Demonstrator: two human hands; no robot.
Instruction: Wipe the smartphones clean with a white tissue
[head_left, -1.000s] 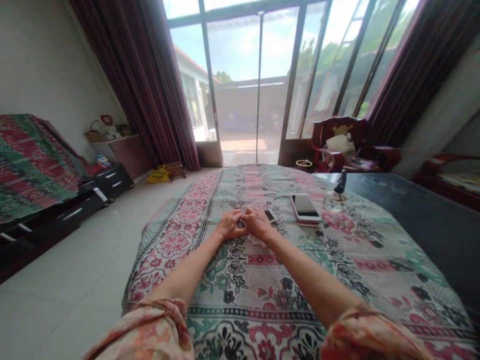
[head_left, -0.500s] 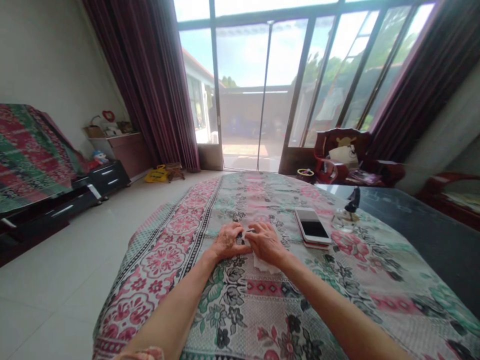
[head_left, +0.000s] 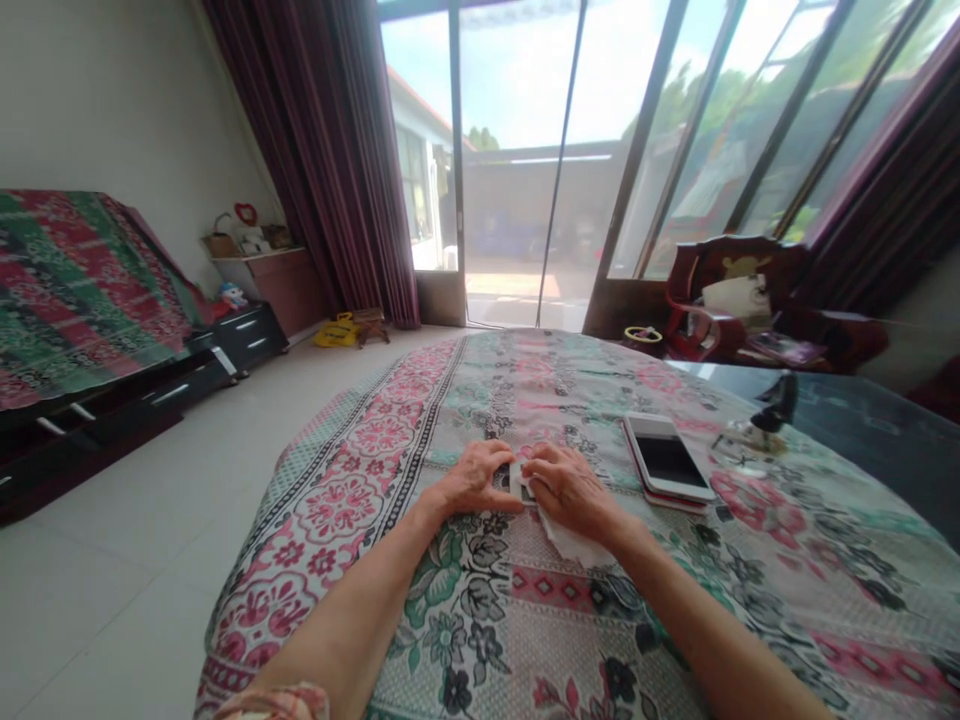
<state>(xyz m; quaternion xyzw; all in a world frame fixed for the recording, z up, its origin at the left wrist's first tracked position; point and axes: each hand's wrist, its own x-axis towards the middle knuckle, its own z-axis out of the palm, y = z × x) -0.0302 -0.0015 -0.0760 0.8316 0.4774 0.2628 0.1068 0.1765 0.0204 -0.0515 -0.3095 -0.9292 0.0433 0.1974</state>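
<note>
On the flowered tablecloth, my left hand rests with its thumb and fingers apart, gripping the near and far edges of a small flat white-and-dark piece. Its exact kind is too small to make out. My right hand has its fingers curled over a crumpled white tissue, pressing it onto that piece. Part of the tissue spreads out below the palm. To the right lies a white smartphone with a dark screen, on top of another flat item with a reddish edge.
A clear glass object with a dark upright part stands right of the phone. Beyond are a dark table and a carved wooden chair. A yellow bag and small stool sit on the floor by the curtain.
My right hand has shifted right, uncovering more of the small flat piece and the tissue. The view has turned slightly, while my left hand keeps its hold.
</note>
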